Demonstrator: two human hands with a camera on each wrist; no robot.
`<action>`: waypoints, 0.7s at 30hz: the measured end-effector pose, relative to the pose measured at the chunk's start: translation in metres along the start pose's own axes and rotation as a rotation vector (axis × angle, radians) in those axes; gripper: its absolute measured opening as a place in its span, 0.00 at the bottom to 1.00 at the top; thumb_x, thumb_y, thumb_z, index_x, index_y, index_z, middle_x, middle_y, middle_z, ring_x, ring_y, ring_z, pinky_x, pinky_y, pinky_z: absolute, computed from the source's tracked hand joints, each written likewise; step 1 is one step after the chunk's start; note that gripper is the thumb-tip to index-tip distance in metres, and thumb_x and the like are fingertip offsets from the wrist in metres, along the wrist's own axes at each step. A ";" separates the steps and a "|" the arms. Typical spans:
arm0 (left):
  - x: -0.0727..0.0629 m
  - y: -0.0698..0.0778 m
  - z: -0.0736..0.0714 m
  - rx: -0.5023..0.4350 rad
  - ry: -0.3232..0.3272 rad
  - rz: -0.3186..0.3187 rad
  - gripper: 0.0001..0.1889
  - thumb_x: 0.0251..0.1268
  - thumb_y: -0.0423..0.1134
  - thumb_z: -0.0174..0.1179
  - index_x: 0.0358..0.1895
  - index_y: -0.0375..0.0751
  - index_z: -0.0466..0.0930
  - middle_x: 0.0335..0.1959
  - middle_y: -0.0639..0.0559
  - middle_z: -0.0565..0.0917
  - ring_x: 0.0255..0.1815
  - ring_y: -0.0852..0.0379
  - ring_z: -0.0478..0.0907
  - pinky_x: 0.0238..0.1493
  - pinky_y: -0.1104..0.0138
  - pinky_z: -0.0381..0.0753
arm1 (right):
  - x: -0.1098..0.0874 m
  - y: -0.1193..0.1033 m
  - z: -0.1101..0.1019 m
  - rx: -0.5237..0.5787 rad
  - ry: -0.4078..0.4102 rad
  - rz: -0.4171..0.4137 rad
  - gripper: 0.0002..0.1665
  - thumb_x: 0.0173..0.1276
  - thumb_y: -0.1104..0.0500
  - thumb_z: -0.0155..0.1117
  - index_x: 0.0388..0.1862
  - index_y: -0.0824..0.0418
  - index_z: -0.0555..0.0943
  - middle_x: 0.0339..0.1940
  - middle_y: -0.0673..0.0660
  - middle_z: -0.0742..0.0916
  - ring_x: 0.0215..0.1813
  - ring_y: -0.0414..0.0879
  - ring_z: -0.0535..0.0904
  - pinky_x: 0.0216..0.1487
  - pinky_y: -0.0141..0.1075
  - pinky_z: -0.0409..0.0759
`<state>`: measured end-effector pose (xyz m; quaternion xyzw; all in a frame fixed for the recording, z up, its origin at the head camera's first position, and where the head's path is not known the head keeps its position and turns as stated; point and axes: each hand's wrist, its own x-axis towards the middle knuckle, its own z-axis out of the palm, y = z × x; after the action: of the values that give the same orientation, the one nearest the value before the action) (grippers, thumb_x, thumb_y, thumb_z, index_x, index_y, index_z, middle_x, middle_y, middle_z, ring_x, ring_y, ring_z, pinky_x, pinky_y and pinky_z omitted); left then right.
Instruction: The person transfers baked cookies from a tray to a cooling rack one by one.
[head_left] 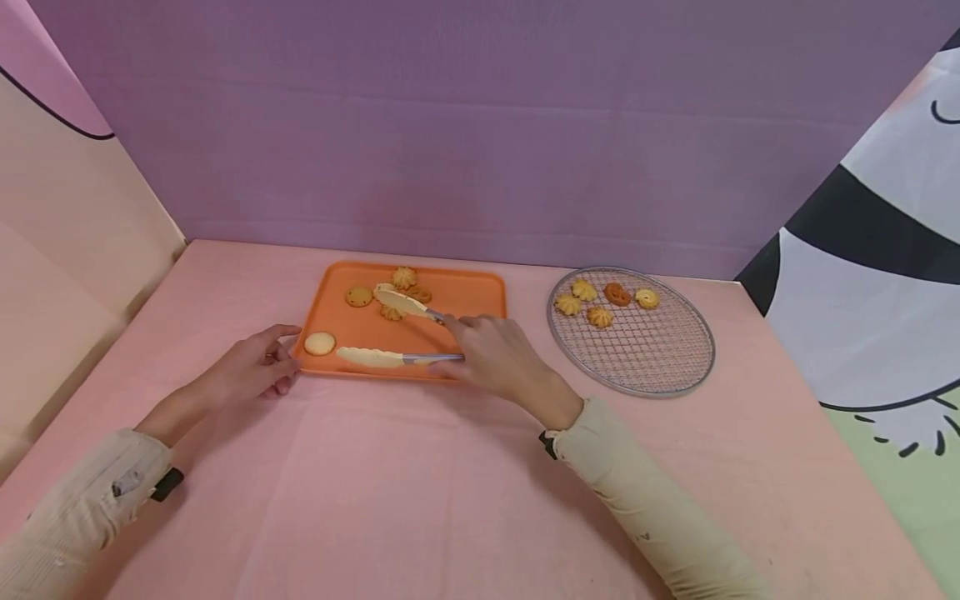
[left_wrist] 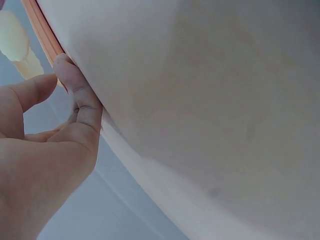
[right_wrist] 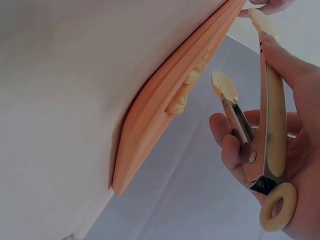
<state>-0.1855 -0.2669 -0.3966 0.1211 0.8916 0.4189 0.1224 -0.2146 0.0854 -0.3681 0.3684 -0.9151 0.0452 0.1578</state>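
Note:
My right hand (head_left: pixel 491 354) grips a pair of tongs (right_wrist: pixel 274 115) with pale scalloped tips, its two arms spread apart above the orange tray (head_left: pixel 465 292). One tip is over the cookies at the back of the tray; the other is near its front edge. Around the tips lie a speckled round cookie (head_left: pixel 358 296), two flower-shaped cookies (head_left: pixel 403 277) and a pretzel-shaped cookie (head_left: pixel 422 295), partly covered. A plain round cookie (head_left: pixel 320 343) sits in the front left corner. There my left hand (head_left: pixel 251 364) holds the tray's left rim between thumb and fingers.
To the right of the tray a round wire rack (head_left: pixel 637 358) carries several cookies on its far left part, among them a brown pretzel-shaped cookie (head_left: pixel 617 294) and a ring-like cookie (head_left: pixel 647 298). A purple wall (head_left: pixel 480 167) rises behind the pink table (head_left: pixel 390 492).

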 end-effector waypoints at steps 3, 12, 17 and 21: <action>0.000 0.001 0.001 -0.002 -0.001 -0.005 0.31 0.74 0.30 0.55 0.74 0.26 0.53 0.34 0.43 0.79 0.30 0.54 0.77 0.28 0.68 0.83 | 0.002 0.000 0.001 0.017 -0.003 -0.009 0.40 0.61 0.33 0.68 0.58 0.63 0.82 0.26 0.51 0.83 0.23 0.43 0.77 0.19 0.38 0.74; -0.002 -0.003 0.000 -0.017 -0.005 -0.020 0.31 0.74 0.31 0.55 0.74 0.28 0.54 0.33 0.43 0.78 0.29 0.54 0.77 0.30 0.67 0.83 | 0.009 -0.005 0.007 -0.024 -0.023 -0.040 0.39 0.61 0.32 0.68 0.55 0.62 0.83 0.27 0.52 0.86 0.24 0.43 0.79 0.21 0.36 0.76; 0.000 -0.004 0.000 -0.015 -0.011 -0.023 0.31 0.74 0.30 0.55 0.74 0.28 0.54 0.34 0.43 0.78 0.31 0.53 0.77 0.31 0.68 0.83 | 0.013 -0.008 0.010 -0.023 -0.031 -0.029 0.39 0.60 0.32 0.69 0.55 0.61 0.83 0.28 0.52 0.86 0.23 0.43 0.79 0.20 0.34 0.74; 0.001 -0.003 -0.001 -0.002 -0.010 -0.018 0.30 0.74 0.30 0.54 0.74 0.28 0.54 0.34 0.43 0.78 0.30 0.53 0.77 0.30 0.68 0.83 | 0.019 -0.013 0.013 -0.007 -0.045 -0.019 0.38 0.60 0.32 0.68 0.57 0.58 0.83 0.28 0.51 0.87 0.22 0.41 0.77 0.19 0.33 0.71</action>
<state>-0.1868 -0.2688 -0.3984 0.1149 0.8916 0.4181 0.1308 -0.2218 0.0615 -0.3744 0.3776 -0.9149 0.0320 0.1390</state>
